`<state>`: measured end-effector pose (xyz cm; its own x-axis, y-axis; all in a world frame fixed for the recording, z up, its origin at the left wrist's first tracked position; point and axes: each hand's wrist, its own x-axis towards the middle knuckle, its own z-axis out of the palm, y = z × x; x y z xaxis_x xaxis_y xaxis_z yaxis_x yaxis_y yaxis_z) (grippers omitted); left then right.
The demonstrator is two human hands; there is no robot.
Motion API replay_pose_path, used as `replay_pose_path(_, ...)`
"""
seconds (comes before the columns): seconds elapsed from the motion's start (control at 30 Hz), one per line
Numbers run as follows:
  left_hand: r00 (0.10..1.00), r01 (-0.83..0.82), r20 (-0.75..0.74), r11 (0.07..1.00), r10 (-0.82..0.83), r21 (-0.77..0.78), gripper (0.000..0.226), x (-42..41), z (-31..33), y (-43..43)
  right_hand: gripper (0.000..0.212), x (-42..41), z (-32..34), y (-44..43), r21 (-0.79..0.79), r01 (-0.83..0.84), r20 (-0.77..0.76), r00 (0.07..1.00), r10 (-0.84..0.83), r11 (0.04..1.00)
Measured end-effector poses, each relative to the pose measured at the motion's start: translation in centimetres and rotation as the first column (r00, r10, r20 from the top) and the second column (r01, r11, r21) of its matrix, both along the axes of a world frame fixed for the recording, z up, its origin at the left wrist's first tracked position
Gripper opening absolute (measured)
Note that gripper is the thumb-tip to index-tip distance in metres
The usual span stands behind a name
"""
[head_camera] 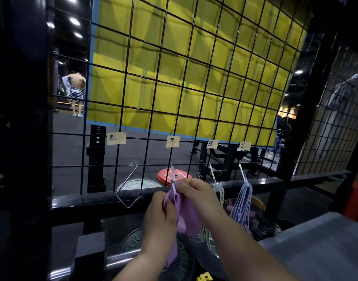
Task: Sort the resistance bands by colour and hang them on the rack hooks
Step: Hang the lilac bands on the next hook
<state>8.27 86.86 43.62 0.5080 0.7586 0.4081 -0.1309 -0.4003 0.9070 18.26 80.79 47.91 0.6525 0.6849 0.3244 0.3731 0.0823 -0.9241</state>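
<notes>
A purple resistance band (187, 216) is held at the tip of the second metal hook (173, 177) on the black wire grid rack (194, 88). My left hand (158, 218) grips the band's lower left part. My right hand (198, 196) pinches its top against the hook. The band's tail hangs down below my left wrist. Pale green bands (220, 194) hang on the third hook (212, 173), partly hidden behind my right hand. Light blue bands (243, 201) hang on the fourth hook (243, 173). The leftmost hook (129, 187) carries nothing.
Paper labels (116, 138) are taped on the grid above each hook. Weight plates (170, 175) lie on the floor behind and below the rack. A grey surface (320, 246) is at the lower right. A person (75, 92) stands far off at the left.
</notes>
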Motion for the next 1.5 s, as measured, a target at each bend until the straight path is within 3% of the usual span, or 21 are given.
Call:
replay_pose_path(0.2,0.994,0.069,-0.088,0.995,-0.063,0.073,0.017,-0.7,-0.9,0.1,0.032,0.1,-1.5,-1.0,-0.019,0.024,-0.006,1.0,-0.024,1.0)
replay_pose_path(0.3,0.994,0.063,-0.102,0.983,-0.046,0.171,0.017,-1.0,-0.8,0.4,0.035,0.0,-2.1,-1.4,0.018,0.069,-0.083,0.994,-0.068,0.997)
replay_pose_path(0.47,0.994,-0.07,-0.055,0.934,0.095,0.35,0.015,-0.9,-1.1,0.8,0.053,-0.5,-3.0,-1.7,0.014,0.092,-0.114,0.989,-0.09,0.996)
replay_pose_path(0.53,1.0,-0.021,-0.006,0.964,0.024,0.264,0.025,-0.8,-1.0,0.9,0.045,-0.5,-3.3,-2.1,0.023,0.078,-0.128,0.989,-0.074,0.997)
replay_pose_path(0.63,0.987,0.158,-0.057,0.981,-0.152,0.112,0.052,-0.5,-0.5,1.1,0.028,-1.2,-3.3,-2.7,0.046,0.038,-0.152,0.988,-0.031,0.998)
replay_pose_path(0.7,0.979,0.203,-0.047,0.972,-0.199,0.119,0.05,-0.2,-0.5,1.2,0.032,-1.3,-3.6,-2.8,0.058,0.025,-0.182,0.983,-0.014,0.998)
replay_pose_path(0.8,0.984,0.179,-0.026,0.973,-0.177,0.143,0.043,-0.1,-0.7,1.2,0.03,-1.3,-3.9,-2.8,0.054,0.045,-0.234,0.972,-0.031,0.998)
replay_pose_path(0.97,0.991,0.128,-0.057,0.971,-0.119,0.204,0.043,-0.3,-0.2,1.2,0.016,-1.1,-4.4,-3.2,-0.076,0.092,-0.166,0.981,-0.104,0.993)
replay_pose_path(1.1,0.989,0.137,-0.084,0.973,-0.123,0.186,0.052,-0.6,0.0,1.0,0.024,-0.8,-4.7,-3.1,-0.194,0.156,-0.134,0.974,-0.183,0.969)
replay_pose_path(1.3,0.967,0.254,-0.023,0.967,-0.254,-0.014,0.06,-0.8,0.2,1.0,0.029,-1.2,-5.0,-2.6,-0.132,0.104,-0.367,0.919,-0.146,0.986)
replay_pose_path(1.4,0.94,0.34,0.061,0.926,-0.335,-0.164,0.058,-0.9,0.6,0.8,0.045,-1.7,-4.7,-2.5,-0.036,0.065,-0.468,0.88,-0.074,0.997)
replay_pose_path(1.5,0.917,0.399,0.123,0.888,-0.38,-0.227,0.053,-0.9,0.9,0.6,0.036,-1.9,-4.5,-2.2,0.018,0.021,-0.529,0.849,-0.009,1.0)
